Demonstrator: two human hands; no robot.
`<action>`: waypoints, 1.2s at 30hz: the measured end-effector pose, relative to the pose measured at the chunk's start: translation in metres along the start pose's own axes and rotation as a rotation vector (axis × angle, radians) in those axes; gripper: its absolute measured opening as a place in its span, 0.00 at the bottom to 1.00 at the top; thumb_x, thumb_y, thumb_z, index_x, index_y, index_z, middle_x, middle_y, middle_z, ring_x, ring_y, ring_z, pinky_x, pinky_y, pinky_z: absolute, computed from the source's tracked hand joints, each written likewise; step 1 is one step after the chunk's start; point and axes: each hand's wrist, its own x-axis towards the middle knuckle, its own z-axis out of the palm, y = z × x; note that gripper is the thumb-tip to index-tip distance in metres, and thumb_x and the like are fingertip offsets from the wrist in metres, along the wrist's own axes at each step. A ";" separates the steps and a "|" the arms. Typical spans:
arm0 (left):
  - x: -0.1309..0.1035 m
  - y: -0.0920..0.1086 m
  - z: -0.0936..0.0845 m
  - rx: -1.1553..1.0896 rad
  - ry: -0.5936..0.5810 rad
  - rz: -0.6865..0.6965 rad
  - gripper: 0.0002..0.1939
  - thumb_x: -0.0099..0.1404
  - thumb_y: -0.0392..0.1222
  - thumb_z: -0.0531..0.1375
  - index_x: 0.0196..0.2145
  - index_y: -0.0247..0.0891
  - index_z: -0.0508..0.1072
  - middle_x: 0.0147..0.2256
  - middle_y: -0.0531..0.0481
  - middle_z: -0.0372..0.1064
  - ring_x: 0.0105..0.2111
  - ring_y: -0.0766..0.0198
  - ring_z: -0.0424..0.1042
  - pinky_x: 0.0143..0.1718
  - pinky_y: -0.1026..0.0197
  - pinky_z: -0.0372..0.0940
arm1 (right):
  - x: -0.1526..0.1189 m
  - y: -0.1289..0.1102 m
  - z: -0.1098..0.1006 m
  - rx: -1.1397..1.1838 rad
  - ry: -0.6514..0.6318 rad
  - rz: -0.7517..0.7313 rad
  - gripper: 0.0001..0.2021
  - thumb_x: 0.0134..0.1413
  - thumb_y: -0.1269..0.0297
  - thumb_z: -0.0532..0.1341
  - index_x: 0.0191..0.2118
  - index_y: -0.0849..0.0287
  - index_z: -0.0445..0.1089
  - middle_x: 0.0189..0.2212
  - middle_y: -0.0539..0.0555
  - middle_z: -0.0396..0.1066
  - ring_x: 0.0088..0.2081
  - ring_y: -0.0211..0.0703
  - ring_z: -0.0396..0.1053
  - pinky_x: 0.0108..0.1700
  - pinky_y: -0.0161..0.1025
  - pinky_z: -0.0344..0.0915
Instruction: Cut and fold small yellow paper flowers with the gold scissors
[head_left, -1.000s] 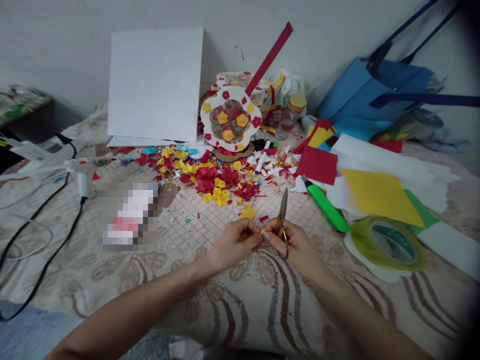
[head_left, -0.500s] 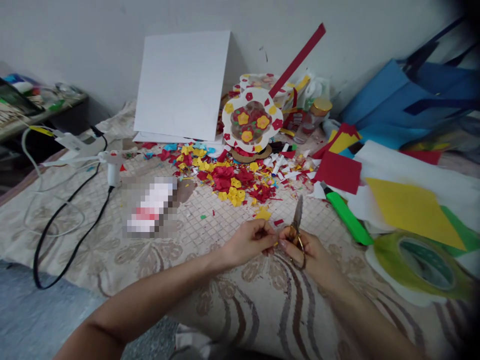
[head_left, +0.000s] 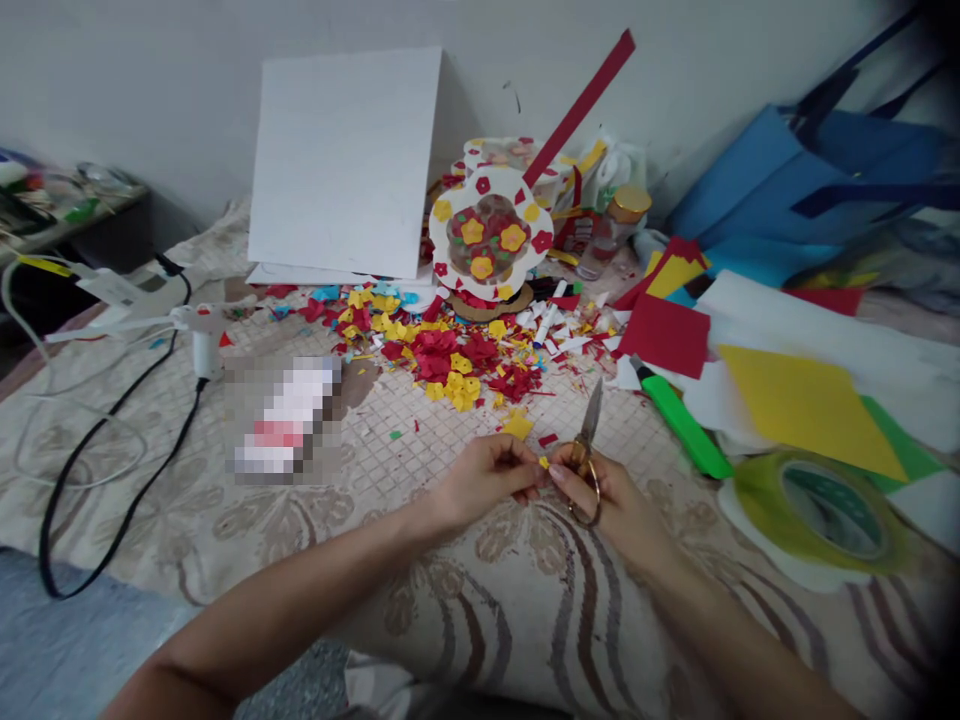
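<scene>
Near the middle of the table, my left hand [head_left: 491, 482] pinches a tiny yellow paper piece [head_left: 544, 462] at its fingertips. Close to its right, my right hand [head_left: 600, 495] is wrapped round gold-handled scissors [head_left: 592, 412], blades pointing up and away. The fingertips of my right hand are beside the yellow piece; whether they touch it I cannot tell. A yellow paper scrap [head_left: 517, 424] lies just beyond the hands. Farther back is a pile of red and yellow paper flowers [head_left: 450, 365].
A flower-decorated round craft [head_left: 493, 235] stands behind the pile, near a white board [head_left: 341, 165]. At left are a glue gun [head_left: 205, 345] with cables and a blurred-out phone [head_left: 289, 415]. At right lie a green cutter [head_left: 686, 425], a tape roll [head_left: 825, 510], coloured paper [head_left: 810, 405] and a blue bag [head_left: 780, 180].
The view has shifted slightly, so the table's things appear farther left. The fingertips have parted a little, and the yellow piece between the hands shows more clearly.
</scene>
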 end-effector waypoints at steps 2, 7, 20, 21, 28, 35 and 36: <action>0.000 0.005 -0.002 -0.052 0.053 0.019 0.16 0.51 0.49 0.66 0.28 0.34 0.67 0.21 0.54 0.67 0.21 0.71 0.65 0.26 0.66 0.60 | -0.001 0.000 -0.002 -0.022 -0.060 -0.038 0.18 0.57 0.47 0.54 0.35 0.59 0.62 0.25 0.48 0.58 0.26 0.36 0.56 0.28 0.34 0.55; -0.001 0.017 -0.004 -0.160 0.096 0.022 0.14 0.51 0.45 0.66 0.27 0.34 0.67 0.24 0.52 0.69 0.22 0.71 0.67 0.27 0.66 0.61 | -0.009 -0.005 -0.004 -0.163 -0.199 -0.102 0.24 0.58 0.40 0.43 0.38 0.58 0.59 0.26 0.48 0.57 0.26 0.38 0.54 0.27 0.35 0.54; -0.001 0.017 -0.007 -0.198 0.098 0.065 0.12 0.53 0.43 0.66 0.28 0.34 0.67 0.26 0.49 0.73 0.28 0.66 0.71 0.35 0.62 0.64 | -0.012 -0.009 -0.002 -0.458 -0.202 -0.099 0.11 0.56 0.58 0.52 0.27 0.58 0.57 0.22 0.49 0.61 0.24 0.38 0.57 0.27 0.35 0.52; -0.001 0.017 -0.007 -0.192 0.098 0.065 0.12 0.53 0.43 0.66 0.28 0.34 0.67 0.26 0.49 0.73 0.28 0.66 0.71 0.35 0.62 0.64 | -0.012 -0.009 -0.002 -0.453 -0.204 -0.099 0.11 0.57 0.57 0.52 0.27 0.58 0.57 0.21 0.48 0.61 0.23 0.38 0.57 0.27 0.35 0.51; -0.002 0.018 -0.006 -0.181 0.100 0.062 0.12 0.53 0.43 0.66 0.28 0.34 0.66 0.26 0.51 0.72 0.28 0.67 0.70 0.35 0.62 0.63 | -0.014 -0.009 -0.002 -0.444 -0.198 -0.076 0.14 0.57 0.55 0.50 0.25 0.57 0.54 0.19 0.47 0.56 0.22 0.37 0.52 0.26 0.35 0.50; -0.002 0.018 -0.007 -0.169 0.093 0.069 0.11 0.53 0.42 0.65 0.28 0.34 0.67 0.26 0.51 0.71 0.27 0.68 0.71 0.35 0.62 0.64 | -0.013 -0.011 -0.002 -0.432 -0.186 -0.054 0.16 0.57 0.54 0.51 0.23 0.57 0.54 0.18 0.47 0.55 0.21 0.36 0.51 0.24 0.35 0.49; -0.002 0.018 -0.007 -0.168 0.092 0.070 0.11 0.53 0.42 0.65 0.28 0.34 0.67 0.26 0.51 0.71 0.27 0.68 0.71 0.35 0.62 0.64 | -0.013 -0.011 -0.002 -0.423 -0.186 -0.043 0.16 0.57 0.53 0.51 0.23 0.57 0.54 0.18 0.47 0.55 0.21 0.37 0.51 0.24 0.35 0.48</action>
